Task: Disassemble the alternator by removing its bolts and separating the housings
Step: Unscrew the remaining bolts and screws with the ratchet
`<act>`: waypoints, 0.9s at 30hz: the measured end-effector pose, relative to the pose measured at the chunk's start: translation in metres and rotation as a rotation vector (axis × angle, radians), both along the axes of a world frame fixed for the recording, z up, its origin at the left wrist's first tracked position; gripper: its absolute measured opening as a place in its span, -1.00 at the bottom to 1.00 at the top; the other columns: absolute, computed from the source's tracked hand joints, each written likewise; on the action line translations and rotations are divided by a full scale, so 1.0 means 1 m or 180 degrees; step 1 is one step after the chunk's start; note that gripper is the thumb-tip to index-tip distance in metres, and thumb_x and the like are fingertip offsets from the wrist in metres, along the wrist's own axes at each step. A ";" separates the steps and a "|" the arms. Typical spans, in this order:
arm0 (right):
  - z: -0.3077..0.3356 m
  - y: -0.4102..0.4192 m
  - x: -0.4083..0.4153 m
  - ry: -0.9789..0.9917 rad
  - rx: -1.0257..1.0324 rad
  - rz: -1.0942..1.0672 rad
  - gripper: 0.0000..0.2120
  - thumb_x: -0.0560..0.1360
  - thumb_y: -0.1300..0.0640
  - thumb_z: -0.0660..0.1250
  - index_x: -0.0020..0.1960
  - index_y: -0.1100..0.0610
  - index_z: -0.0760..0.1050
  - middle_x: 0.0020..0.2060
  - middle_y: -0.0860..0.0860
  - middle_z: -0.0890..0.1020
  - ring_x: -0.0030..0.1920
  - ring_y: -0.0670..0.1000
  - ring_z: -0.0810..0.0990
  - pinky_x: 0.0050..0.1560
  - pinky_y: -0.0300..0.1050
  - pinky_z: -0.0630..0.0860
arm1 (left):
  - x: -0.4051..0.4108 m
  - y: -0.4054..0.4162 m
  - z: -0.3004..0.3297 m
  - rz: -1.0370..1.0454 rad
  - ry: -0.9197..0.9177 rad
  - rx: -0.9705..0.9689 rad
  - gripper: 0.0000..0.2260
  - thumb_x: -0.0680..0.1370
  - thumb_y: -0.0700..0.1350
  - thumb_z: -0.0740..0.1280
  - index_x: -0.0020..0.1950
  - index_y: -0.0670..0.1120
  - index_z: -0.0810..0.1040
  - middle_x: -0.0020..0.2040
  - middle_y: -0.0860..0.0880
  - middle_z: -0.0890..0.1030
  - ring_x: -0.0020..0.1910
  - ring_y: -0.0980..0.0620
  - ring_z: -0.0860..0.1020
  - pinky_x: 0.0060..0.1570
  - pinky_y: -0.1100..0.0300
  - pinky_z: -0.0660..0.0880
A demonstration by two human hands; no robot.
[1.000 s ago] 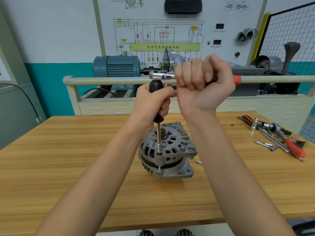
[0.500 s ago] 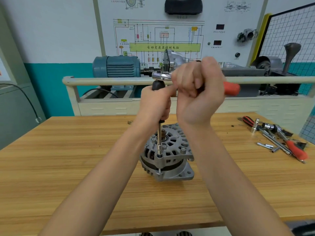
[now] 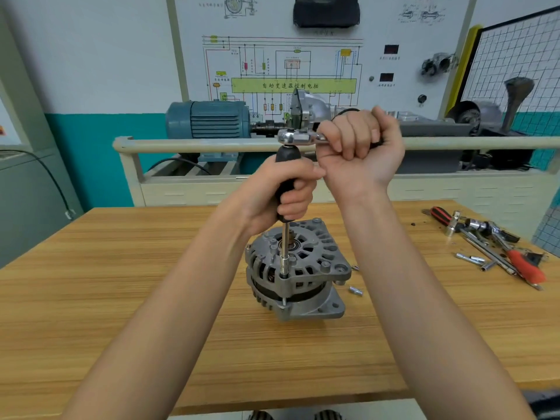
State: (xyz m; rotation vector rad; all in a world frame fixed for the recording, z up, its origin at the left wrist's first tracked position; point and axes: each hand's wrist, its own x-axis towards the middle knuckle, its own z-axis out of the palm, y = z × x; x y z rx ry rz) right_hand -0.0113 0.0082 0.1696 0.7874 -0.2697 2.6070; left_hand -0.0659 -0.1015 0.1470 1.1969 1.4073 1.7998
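A grey alternator [image 3: 306, 268] stands upright on the wooden table [image 3: 121, 298], its finned housing facing up. A socket driver with a black handle [image 3: 286, 160] and steel shaft [image 3: 285, 253] stands vertically on a bolt at the housing's near rim. My left hand [image 3: 285, 195] is wrapped around that black handle. A chrome ratchet head [image 3: 295, 137] sits on top of the driver. My right hand [image 3: 360, 150] is fisted around the ratchet's handle, which is hidden inside the fist.
Two loose bolts [image 3: 355, 290] lie on the table right of the alternator. Several tools and sockets [image 3: 497, 247], some with red grips, lie at the table's right edge. A rail [image 3: 197, 144], a blue motor [image 3: 209, 119] and a wiring panel stand behind.
My right hand has swung the ratchet handle away from me, so its red end is no longer visible. The left hand has stayed on the driver handle.
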 end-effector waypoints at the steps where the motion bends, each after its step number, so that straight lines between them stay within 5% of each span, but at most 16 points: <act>1: 0.000 0.000 -0.001 -0.0044 -0.0062 -0.0036 -0.64 0.40 0.19 0.11 -0.57 0.13 0.22 -0.71 -0.02 0.17 -0.54 -0.06 -0.02 -0.50 -0.25 0.10 | -0.001 0.001 0.001 -0.0045 -0.0052 -0.0063 -0.66 0.40 -0.20 0.31 -0.52 -0.04 0.26 -0.64 0.06 0.20 -0.69 0.15 0.13 -0.62 0.35 0.12; 6: -0.003 -0.011 0.007 0.0243 0.0540 -0.0832 -0.60 0.46 0.21 0.08 -0.56 0.09 0.24 -0.68 -0.04 0.16 -0.55 -0.03 0.03 -0.48 -0.18 0.18 | 0.006 0.008 0.001 0.0783 -0.0185 -0.0015 -0.55 0.50 -0.29 0.21 -0.54 0.00 0.19 -0.64 0.07 0.13 -0.68 0.13 0.05 -0.61 0.39 0.06; 13: -0.015 -0.052 0.018 0.0980 0.1849 -0.3432 -0.80 0.42 0.24 0.17 -0.32 0.00 0.31 -0.47 -0.09 0.34 -0.48 -0.07 0.22 -0.44 -0.05 0.12 | 0.025 0.026 -0.007 0.2766 0.0197 0.0509 -0.62 0.48 -0.31 0.29 -0.44 -0.06 0.21 -0.51 0.02 0.21 -0.48 0.10 0.14 -0.53 0.26 0.11; 16: -0.010 -0.044 0.016 0.1000 0.1567 -0.2788 -0.72 0.40 0.31 0.16 -0.40 0.01 0.29 -0.57 -0.11 0.27 -0.54 -0.10 0.17 -0.44 -0.08 0.08 | 0.023 0.024 -0.008 0.2496 0.0035 0.0567 -0.62 0.46 -0.30 0.32 -0.42 -0.05 0.21 -0.52 0.02 0.20 -0.52 0.08 0.12 -0.55 0.28 0.09; 23: 0.004 -0.002 -0.002 0.0071 0.0316 -0.0130 -0.62 0.41 0.19 0.10 -0.59 0.13 0.23 -0.71 -0.03 0.18 -0.56 -0.05 -0.01 -0.50 -0.25 0.12 | 0.001 0.001 -0.001 0.0274 -0.0045 0.0095 -0.72 0.37 -0.17 0.35 -0.50 -0.05 0.35 -0.61 0.04 0.25 -0.66 0.11 0.19 -0.58 0.31 0.19; 27: 0.004 -0.002 -0.004 -0.0088 0.0097 -0.0194 -0.62 0.41 0.19 0.11 -0.58 0.12 0.23 -0.71 -0.03 0.17 -0.55 -0.05 -0.02 -0.52 -0.23 0.12 | 0.000 0.003 0.001 0.0135 -0.0246 -0.0048 -0.60 0.44 -0.21 0.27 -0.55 -0.01 0.21 -0.66 0.08 0.16 -0.70 0.16 0.10 -0.64 0.35 0.07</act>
